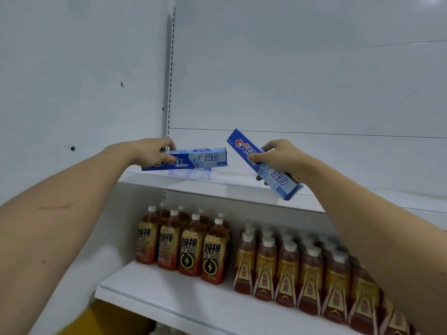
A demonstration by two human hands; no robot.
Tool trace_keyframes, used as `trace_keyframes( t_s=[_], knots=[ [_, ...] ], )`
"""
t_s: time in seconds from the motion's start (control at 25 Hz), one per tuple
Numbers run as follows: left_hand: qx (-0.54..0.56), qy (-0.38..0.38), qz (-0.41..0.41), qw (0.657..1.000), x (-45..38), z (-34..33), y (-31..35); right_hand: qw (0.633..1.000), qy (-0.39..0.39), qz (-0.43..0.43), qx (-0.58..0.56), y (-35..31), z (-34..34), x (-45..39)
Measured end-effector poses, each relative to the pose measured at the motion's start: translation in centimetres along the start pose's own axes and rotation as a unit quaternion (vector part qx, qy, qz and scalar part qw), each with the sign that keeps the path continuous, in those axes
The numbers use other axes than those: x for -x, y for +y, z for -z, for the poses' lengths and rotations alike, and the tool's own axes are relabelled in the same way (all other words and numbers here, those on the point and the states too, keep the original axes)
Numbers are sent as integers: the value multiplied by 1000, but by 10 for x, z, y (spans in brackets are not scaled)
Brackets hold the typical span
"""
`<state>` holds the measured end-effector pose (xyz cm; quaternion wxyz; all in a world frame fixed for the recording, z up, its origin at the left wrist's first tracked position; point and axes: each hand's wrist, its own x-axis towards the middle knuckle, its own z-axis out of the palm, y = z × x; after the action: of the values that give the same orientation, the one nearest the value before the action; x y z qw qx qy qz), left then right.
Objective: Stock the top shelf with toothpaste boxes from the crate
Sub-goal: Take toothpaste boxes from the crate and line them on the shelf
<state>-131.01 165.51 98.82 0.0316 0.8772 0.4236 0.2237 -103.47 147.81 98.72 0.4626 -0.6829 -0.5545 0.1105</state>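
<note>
At the top shelf (229, 183), left-hand fingers (167, 143) curl round one toothpaste box (193, 159) lying level on its front edge. Right-hand fingers (256, 157) grip a second box (271, 170), tilted, just right of it. Bottles (193, 247) fill the shelf below.

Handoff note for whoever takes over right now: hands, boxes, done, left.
Left hand grips one Crest toothpaste box by its left end, held level at the left end of the top shelf, at or just above the surface; contact unclear.
Right hand grips a second Crest box mid-length, tilted, in the air over the shelf's front edge.
Done: nothing released yet; no other boxes visible on the top shelf.
Left: set down both boxes, then continue from the crate, which is out of view.
Drink bottles fill the shelf below.
</note>
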Motion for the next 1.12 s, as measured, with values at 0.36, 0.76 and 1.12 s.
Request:
trace_keyframes(
  t_s=[0.36,0.76,1.12],
  knots=[
    [-50,-53,11,997,-120,-11,-85,978,13,20,207,2,-37,-146],
    [-57,-128,-8,990,-257,-44,-156,873,-130,7,469,19,-102,-300],
    [-110,-228,41,967,-293,-54,-145,801,-154,-4,578,50,-114,-324]
  ],
)
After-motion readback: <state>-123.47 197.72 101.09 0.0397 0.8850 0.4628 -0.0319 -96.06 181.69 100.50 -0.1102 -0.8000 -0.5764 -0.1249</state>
